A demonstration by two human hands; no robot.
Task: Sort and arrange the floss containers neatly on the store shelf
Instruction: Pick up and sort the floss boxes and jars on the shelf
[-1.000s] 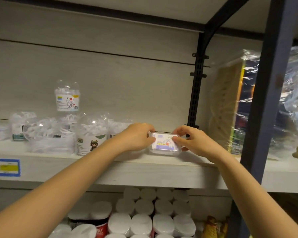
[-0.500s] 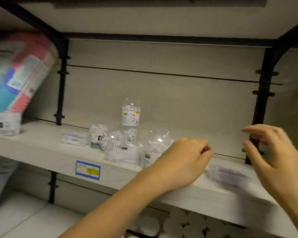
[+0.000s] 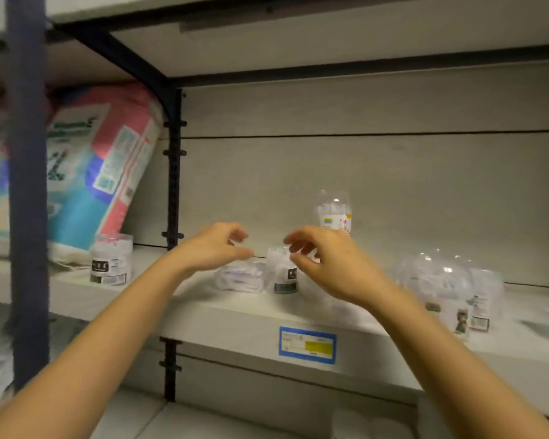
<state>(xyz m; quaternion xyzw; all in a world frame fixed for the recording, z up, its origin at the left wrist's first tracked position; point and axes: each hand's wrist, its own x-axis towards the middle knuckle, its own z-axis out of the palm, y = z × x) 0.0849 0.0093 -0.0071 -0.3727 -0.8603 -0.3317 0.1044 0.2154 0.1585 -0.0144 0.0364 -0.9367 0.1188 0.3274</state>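
The left hand (image 3: 214, 250) and right hand (image 3: 325, 259) hovered empty and loosely curled just above a floss jar (image 3: 282, 275) on the shelf (image 3: 222, 321). The next move likely called for gripping and aligning it.

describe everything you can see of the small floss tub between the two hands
The floss tub is a small clear plastic pot packed with white contents, with a dark label low on its front. It stands upright on the pale shelf, close against a flat clear pack on its left. The right hand hovers at its upper right; blur hides whether they touch.
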